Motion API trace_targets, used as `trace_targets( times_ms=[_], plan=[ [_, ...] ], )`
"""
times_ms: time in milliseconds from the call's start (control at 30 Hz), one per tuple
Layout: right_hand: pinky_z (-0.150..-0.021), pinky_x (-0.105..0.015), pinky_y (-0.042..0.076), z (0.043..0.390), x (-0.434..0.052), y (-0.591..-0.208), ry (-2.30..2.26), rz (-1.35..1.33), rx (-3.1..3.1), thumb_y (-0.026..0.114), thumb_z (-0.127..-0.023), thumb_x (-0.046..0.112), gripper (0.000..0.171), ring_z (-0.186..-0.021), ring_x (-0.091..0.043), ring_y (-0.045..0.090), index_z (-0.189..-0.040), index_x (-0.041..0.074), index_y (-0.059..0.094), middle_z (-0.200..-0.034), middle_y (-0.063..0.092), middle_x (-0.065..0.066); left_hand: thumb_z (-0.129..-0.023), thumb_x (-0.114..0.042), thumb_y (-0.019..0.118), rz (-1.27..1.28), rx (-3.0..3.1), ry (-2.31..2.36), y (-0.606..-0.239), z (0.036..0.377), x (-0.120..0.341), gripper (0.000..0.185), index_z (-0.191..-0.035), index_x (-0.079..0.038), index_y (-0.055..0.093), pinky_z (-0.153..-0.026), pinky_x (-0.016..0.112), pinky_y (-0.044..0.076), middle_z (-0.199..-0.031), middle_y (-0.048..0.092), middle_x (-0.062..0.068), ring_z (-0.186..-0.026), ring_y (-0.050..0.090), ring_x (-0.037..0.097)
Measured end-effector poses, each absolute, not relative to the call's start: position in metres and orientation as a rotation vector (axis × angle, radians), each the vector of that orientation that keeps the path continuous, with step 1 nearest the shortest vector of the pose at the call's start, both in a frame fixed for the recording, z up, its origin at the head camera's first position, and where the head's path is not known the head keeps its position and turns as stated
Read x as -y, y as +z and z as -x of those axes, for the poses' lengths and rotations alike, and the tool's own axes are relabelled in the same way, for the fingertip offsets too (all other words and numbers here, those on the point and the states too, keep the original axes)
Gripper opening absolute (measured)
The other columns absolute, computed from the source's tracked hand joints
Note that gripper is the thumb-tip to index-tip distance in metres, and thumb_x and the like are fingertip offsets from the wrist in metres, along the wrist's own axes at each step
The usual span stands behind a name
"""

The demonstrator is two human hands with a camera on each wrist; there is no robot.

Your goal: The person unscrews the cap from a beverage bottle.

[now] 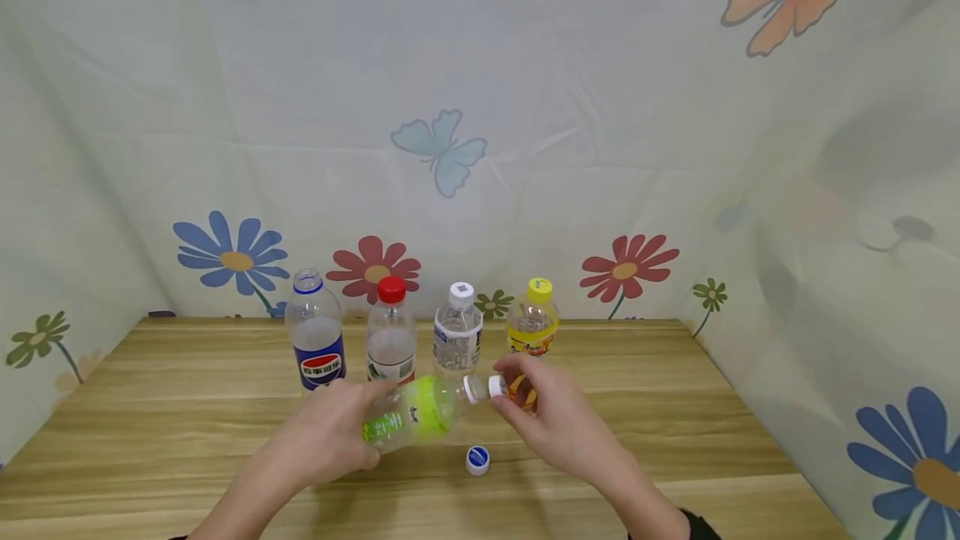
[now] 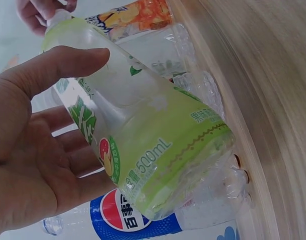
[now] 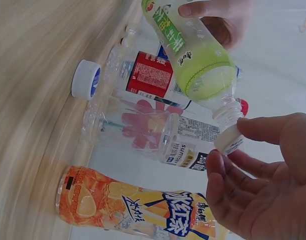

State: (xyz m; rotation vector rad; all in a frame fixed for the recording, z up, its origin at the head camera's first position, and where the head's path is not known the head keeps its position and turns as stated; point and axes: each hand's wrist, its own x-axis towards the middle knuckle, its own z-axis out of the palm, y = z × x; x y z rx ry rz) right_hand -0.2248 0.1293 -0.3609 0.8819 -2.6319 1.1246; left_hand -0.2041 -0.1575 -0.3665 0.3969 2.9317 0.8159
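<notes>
My left hand [image 1: 333, 432] grips a clear plastic bottle [image 1: 408, 417] with a green label, thumb on one side and fingers on the other. The bottle lies tilted in the air, its open neck pointing toward my right hand [image 1: 558, 419]. Between thumb and fingertips, the right hand pinches a white bottle cap [image 3: 229, 139]. That cap is right by the threaded mouth; in the head view a small gap shows between them. On the table below stands a loose white cap with a blue top [image 1: 477, 460].
Behind the hands stand a capless Pepsi bottle [image 1: 318, 332], a red-capped bottle [image 1: 391, 332], a white-capped clear bottle [image 1: 457, 336] and a yellow-capped iced tea bottle [image 1: 533, 323]. They share a wooden table [image 1: 187, 407], with a flower-printed cloth [image 1: 525, 215] hanging behind it.
</notes>
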Motion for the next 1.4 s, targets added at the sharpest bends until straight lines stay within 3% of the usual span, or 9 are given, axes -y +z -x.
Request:
trace_targets(
  times_ms=[267, 633, 1033, 1400],
  plan=[
    [-0.063, -0.025, 0.054, 0.229, -0.13, -0.363, 0.879, -0.889, 2.76, 0.083, -0.087, 0.01, 0.02, -0.075, -0.012, 0.059, -0.101, 0.013, 0.069, -0.09, 0.064, 0.008, -0.063, -0.003, 0.095, -0.375, -2.948, 0.822, -0.367, 0.204, 0.159, 0.074, -0.132, -0.014, 0.068, -0.093, 0.057, 0.055, -0.124, 0.071, 0.005, -0.102, 0.065, 0.023],
    [-0.072, -0.035, 0.055, 0.233, -0.132, -0.376, 0.599, -0.971, 2.98, 0.086, -0.082, 0.011, 0.021, -0.08, -0.012, 0.061, -0.098, 0.014, 0.072, -0.087, 0.066, 0.008, -0.066, -0.004, 0.094, -0.367, -2.928, 0.856, -0.367, 0.204, 0.159, 0.074, -0.133, -0.015, 0.067, -0.094, 0.058, 0.054, -0.127, 0.07, 0.006, -0.106, 0.065, 0.025],
    [-0.063, -0.031, 0.048, 0.237, -0.128, -0.387, 0.416, -1.001, 3.051, 0.088, -0.077, 0.013, 0.023, -0.072, -0.009, 0.054, -0.09, 0.016, 0.069, -0.08, 0.06, 0.009, -0.067, -0.006, 0.094, -0.375, -2.94, 0.852, -0.366, 0.205, 0.16, 0.073, -0.133, -0.014, 0.064, -0.092, 0.058, 0.055, -0.121, 0.07, 0.005, -0.101, 0.065, 0.023],
    [-0.062, -0.031, 0.048, 0.241, -0.127, -0.394, 0.375, -1.017, 3.082, 0.087, -0.079, 0.013, 0.021, -0.07, -0.009, 0.054, -0.088, 0.016, 0.068, -0.078, 0.06, 0.008, -0.068, -0.009, 0.095, -0.388, -2.942, 0.859, -0.365, 0.204, 0.158, 0.072, -0.133, -0.015, 0.063, -0.092, 0.057, 0.056, -0.123, 0.07, 0.005, -0.104, 0.065, 0.023]
  ],
)
